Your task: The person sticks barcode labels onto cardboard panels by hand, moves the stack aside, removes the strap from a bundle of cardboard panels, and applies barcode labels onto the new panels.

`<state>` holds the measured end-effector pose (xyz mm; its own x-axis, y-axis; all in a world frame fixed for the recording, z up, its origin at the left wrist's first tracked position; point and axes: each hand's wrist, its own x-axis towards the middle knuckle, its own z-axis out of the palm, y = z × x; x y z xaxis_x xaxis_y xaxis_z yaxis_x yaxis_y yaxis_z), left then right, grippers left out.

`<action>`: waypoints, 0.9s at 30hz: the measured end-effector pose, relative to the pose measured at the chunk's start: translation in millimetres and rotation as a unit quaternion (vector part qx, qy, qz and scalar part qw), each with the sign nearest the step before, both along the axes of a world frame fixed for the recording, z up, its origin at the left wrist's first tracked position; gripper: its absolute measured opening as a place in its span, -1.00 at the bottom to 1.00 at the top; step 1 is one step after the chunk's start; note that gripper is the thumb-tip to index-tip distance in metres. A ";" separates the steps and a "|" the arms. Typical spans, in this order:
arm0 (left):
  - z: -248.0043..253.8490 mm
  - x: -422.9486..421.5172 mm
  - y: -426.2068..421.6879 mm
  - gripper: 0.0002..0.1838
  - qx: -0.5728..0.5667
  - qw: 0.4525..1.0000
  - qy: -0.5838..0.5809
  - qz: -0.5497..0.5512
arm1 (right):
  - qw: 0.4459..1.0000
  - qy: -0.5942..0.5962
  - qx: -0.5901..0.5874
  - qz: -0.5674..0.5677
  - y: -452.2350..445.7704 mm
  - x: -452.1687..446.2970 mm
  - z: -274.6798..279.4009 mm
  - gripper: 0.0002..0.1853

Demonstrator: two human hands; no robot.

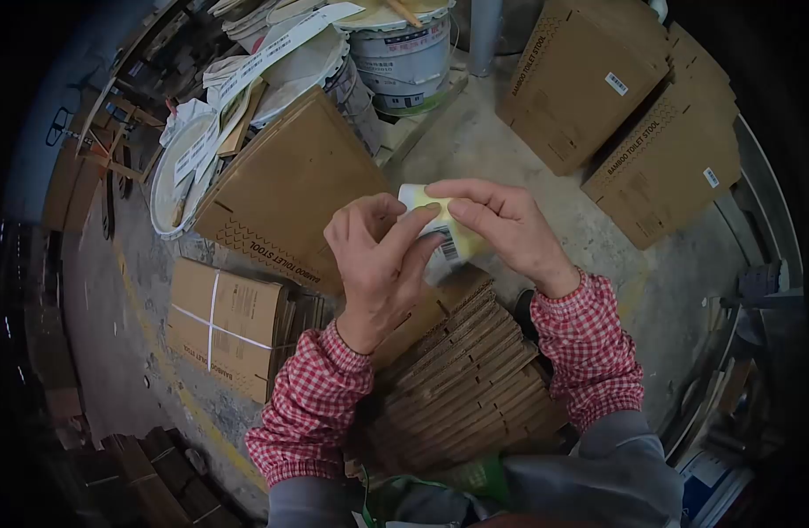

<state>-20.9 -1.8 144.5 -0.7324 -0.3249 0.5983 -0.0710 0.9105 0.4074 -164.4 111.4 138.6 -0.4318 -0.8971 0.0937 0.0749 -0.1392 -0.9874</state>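
Two bare hands in red-and-white checked sleeves meet mid-scene over a stack of flattened cardboard cartons (462, 378). Between them is a small sheet of barcode labels (448, 245), white with a yellowish patch; glare blurs it, so it may be a strip or a folded piece. The right hand (510, 224) pinches its upper edge between thumb and forefinger. The left hand (378, 255) has its thumb and forefinger close together at the near left side, touching it. To the left lies a strapped carton bundle (221, 324); beyond it, a large flat carton (290, 185) leans against paint buckets (400, 66). At far right, printed "BAMBOO TOILET STOOL" cartons (585, 84) stand on the concrete floor (457, 132).
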 end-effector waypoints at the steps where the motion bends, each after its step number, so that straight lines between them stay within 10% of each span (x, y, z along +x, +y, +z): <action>1: -0.6 0.1 0.4 -0.65 0.000 1.000 -0.002 0.000 | 1.000 -0.002 0.000 0.000 1.7 1.9 0.9 -0.69; 27: -22.9 -0.4 -11.8 -0.75 -0.195 0.974 0.030 -0.108 | 0.993 -0.030 0.112 0.014 -4.6 2.3 -18.9 -0.71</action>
